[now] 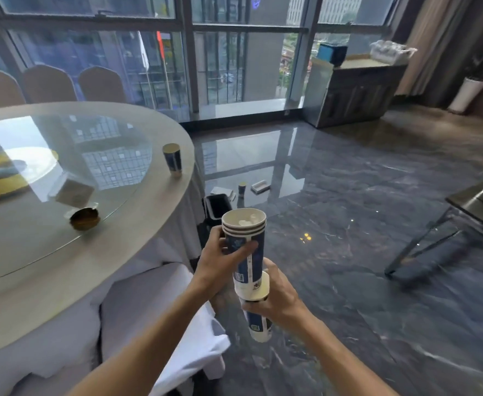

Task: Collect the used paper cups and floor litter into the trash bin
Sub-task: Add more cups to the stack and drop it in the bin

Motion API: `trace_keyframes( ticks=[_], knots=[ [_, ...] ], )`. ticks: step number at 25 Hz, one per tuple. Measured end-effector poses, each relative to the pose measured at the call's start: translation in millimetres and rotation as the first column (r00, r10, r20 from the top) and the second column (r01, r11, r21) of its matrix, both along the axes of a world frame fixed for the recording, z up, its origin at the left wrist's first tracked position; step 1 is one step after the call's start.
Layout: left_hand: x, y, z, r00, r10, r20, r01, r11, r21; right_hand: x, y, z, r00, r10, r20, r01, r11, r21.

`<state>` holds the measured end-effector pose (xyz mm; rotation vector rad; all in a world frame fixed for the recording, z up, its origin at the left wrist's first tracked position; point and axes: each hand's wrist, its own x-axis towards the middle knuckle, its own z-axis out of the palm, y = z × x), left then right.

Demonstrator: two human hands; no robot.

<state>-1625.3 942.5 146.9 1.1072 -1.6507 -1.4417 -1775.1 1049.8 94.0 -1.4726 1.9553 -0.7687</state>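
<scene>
Polished dark stone floor (pixel 349 195) spans the room, and its glossy surface makes the remaining litter easy to locate. At the left stands a round table (pixel 160 178) with a glass turntable (pixel 63 155); its white cloth hangs to the floor.

Beside the table's far edge sits the black trash bin (pixel 217 205), open-topped and placed within reach of both the tabletop and the floor litter. Just beyond it lie two flat white packets (pixel 260 186) with one upright floor cup (pixel 242 190) between them, all uncollected.

On the table, one blue cup (pixel 172 159) stands upright near the rim, and a brown crumpled item (pixel 85 219) rests on the turntable's edge.

Nearest, the person holds a stack of nested cups (pixel 244 244) tilted, mouth upward. The left hand (pixel 220 261) wraps the upper stack, thumb across the blue wall. The right hand (pixel 274 298) closes around a lower cup (pixel 258 324), whose rim meets the base of the stack. Judgement: the cups are being nested so that one hand can carry them all to the bin. White scraps lie inside the top cup.
</scene>
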Motion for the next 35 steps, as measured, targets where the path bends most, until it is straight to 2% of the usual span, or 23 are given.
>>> trace_keyframes(
  ticks=[5, 10, 17, 20, 23, 25, 27, 30, 32, 35],
  knots=[
    [-83.3, 49.7, -1.0, 1.0, -0.03, -0.009, 0.03, 0.998, 0.047, -69.3, 55.8, 17.2, 0.988, -0.099, 0.118, 0.105, 0.994, -0.043],
    [-136.2, 57.3, -19.7, 0.972, -0.205, 0.112, 0.197, 0.977, 0.075, -122.3, 57.3, 14.4, 0.906, -0.283, 0.314, 0.307, 0.951, -0.029],
    [-189.4, 12.0, -76.8, 0.937, -0.342, 0.064, 0.317, 0.915, 0.25, -199.9, 16.5, 9.0, 0.918, -0.319, 0.236, 0.309, 0.948, 0.079],
    [-209.8, -6.9, -99.5, 0.906, -0.41, 0.102, 0.37, 0.886, 0.279, -230.8, -17.9, 5.0, 0.936, -0.278, 0.216, 0.258, 0.959, 0.115],
    [-237.1, -43.0, -112.3, 0.923, -0.361, 0.133, 0.314, 0.906, 0.282, -257.0, -66.7, -1.2, 0.939, -0.248, 0.237, 0.2, 0.957, 0.209],
    [-257.1, -78.9, -111.1, 0.929, -0.336, 0.152, 0.286, 0.917, 0.278, -278.6, -110.8, 8.6, 0.947, -0.191, 0.259, 0.136, 0.967, 0.215],
    [-269.6, -113.1, -106.1, 0.934, -0.307, 0.181, 0.254, 0.93, 0.264, -295.0, -156.0, 24.5, 0.966, -0.144, 0.214, 0.11, 0.98, 0.164],
    [-281.5, -151.8, -95.5, 0.945, -0.253, 0.208, 0.199, 0.948, 0.248, -304.7, -216.2, 37.7, 0.999, -0.021, 0.045, 0.017, 0.997, 0.08],
    [-285.2, -179.7, -93.3, 0.96, -0.177, 0.217, 0.122, 0.962, 0.245, -303.3, -258.9, 34.7, 0.991, 0.126, -0.043, -0.118, 0.98, 0.158],
    [-285.3, -204.6, -95.4, 0.965, -0.099, 0.244, 0.037, 0.968, 0.248, -300.6, -297.6, 25.9, 0.981, 0.191, 0.026, -0.192, 0.957, 0.218]
  ],
)
